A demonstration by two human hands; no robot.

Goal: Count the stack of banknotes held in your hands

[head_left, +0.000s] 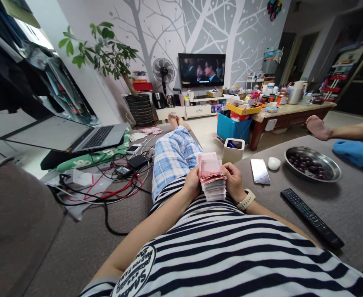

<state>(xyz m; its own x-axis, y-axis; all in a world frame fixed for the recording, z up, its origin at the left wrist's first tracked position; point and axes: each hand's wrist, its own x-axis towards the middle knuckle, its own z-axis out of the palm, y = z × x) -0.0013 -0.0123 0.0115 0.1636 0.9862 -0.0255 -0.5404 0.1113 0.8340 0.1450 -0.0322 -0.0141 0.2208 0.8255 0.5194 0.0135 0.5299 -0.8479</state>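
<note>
A thick stack of pink banknotes (212, 175) sits in front of my belly, above my plaid-trousered legs. My left hand (192, 183) grips the stack's left side. My right hand (232, 180), with a cream-strapped watch (246, 199) on its wrist, holds the right side. The top notes fan upward and slightly apart from the lower ones. My fingers hide parts of the stack's edges.
On the sofa to my right lie a smartphone (260, 171), a white mouse (274, 163), a steel plate of dark fruit (311, 165) and a black remote (311, 218). To my left are a laptop (97, 138) and tangled cables (116, 185). Another person's bare foot (318, 127) shows at right.
</note>
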